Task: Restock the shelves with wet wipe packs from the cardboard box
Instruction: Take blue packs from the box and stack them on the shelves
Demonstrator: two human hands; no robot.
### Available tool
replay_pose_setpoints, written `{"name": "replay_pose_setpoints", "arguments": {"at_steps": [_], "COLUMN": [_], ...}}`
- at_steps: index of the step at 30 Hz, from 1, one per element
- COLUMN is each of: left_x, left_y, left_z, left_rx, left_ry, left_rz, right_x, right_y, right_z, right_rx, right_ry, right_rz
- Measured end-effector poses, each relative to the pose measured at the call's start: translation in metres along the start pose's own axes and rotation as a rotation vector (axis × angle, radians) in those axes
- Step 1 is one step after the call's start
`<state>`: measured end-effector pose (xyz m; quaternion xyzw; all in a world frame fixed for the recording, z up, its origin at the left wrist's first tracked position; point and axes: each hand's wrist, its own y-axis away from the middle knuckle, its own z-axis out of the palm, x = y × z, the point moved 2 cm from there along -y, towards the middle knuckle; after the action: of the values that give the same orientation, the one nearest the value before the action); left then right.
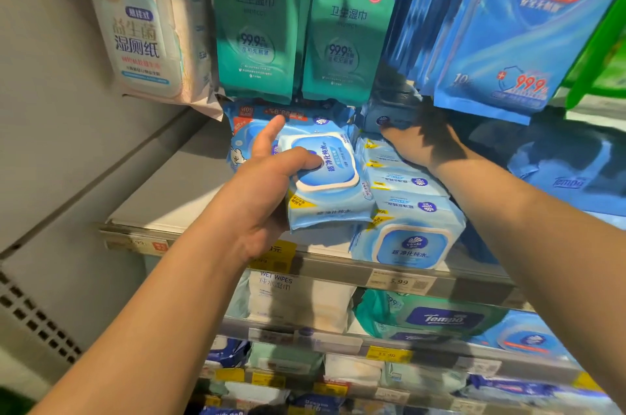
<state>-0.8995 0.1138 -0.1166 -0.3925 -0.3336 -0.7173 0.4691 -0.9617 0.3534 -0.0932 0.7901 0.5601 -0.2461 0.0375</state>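
Left hand (pixel 271 184) is up at the shelf (pixel 162 204) with a light blue wet wipe pack (pixel 330 184) in its grip: thumb curled over the pack's white-rimmed flip lid, the other fingers tucked underneath and out of sight, while the index finger (pixel 271 133) sticks out straight, pointing toward the back of the shelf. The pack sits tilted, its near edge hanging over the shelf's front rail, its far end resting against another blue pack (pixel 244 130) lying flat behind it. Over on the other side, the right hand (pixel 420 143) reaches deep into shadow, palm down, fingers stretched forward and fairly flat on top of a row of matching packs (pixel 403 184) lined up front to back; the fingertips touch a darker pack (pixel 389 109) at the rear, though whether they curl around anything I cannot tell in that shade. The held pack lies just beside that row, touching its left flank, with the frontmost pack (pixel 410 245) of the row standing at the shelf edge. Above, green Tempo bags (pixel 257 24) and blue hanging bags (pixel 528 35) dangle over both hands. Yellow price tags (pixel 277 255) line the rail below the left wrist.
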Motion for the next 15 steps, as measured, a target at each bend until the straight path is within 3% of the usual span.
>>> {"name": "replay_pose_setpoints", "arguments": {"at_steps": [4,10,15], "left_x": [-0.001,-0.003,-0.002], "left_y": [0.002,0.006,-0.001], "left_z": [0.000,0.009,0.022], "left_rx": [0.014,-0.026,-0.087], "left_ry": [-0.003,-0.035,-0.094], "left_rz": [-0.058,-0.171,-0.221], "right_x": [-0.001,-0.012,-0.019], "right_y": [0.022,0.081,0.096], "right_z": [-0.010,-0.033,-0.031], "right_rx": [0.072,0.028,-0.165], "right_ry": [-0.062,-0.285,-0.862], "right_rz": [-0.051,-0.131,-0.055]}}
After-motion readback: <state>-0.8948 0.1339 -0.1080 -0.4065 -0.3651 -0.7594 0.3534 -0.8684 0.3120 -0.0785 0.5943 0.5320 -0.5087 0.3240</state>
